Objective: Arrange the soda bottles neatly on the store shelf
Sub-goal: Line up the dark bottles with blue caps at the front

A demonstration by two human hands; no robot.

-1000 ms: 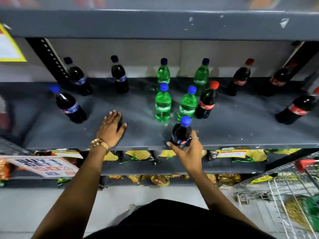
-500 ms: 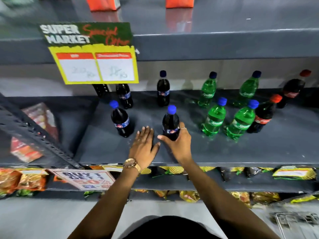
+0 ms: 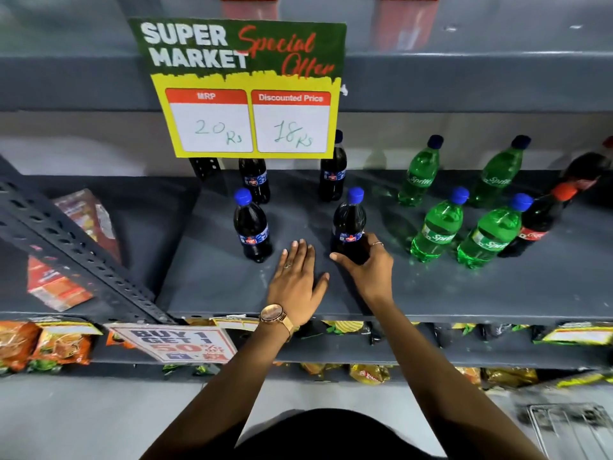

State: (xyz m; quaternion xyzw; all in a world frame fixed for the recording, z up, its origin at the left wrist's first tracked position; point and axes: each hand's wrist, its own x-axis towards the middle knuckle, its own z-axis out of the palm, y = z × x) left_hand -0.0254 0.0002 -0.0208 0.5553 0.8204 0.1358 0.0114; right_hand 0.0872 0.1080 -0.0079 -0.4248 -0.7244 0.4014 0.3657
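— Right hand (image 3: 368, 270)?
— Fingers wrapped round the base of a dark cola bottle (image 3: 350, 224), blue cap, upright, near the front edge of the shelf (image 3: 497, 293), mid-span.

— Left hand (image 3: 297, 283)?
— Flat on the shelf, fingers together, holding nothing, just beside that bottle. Watch (image 3: 273, 315) at the wrist.

— Other stock?
— Second blue-capped cola (image 3: 250, 227) left of the hand; two more toward the back edge. Four green bottles (image 3: 438, 227) rightward, then a red-capped cola (image 3: 540, 224). Price sign (image 3: 245, 88) hangs above.
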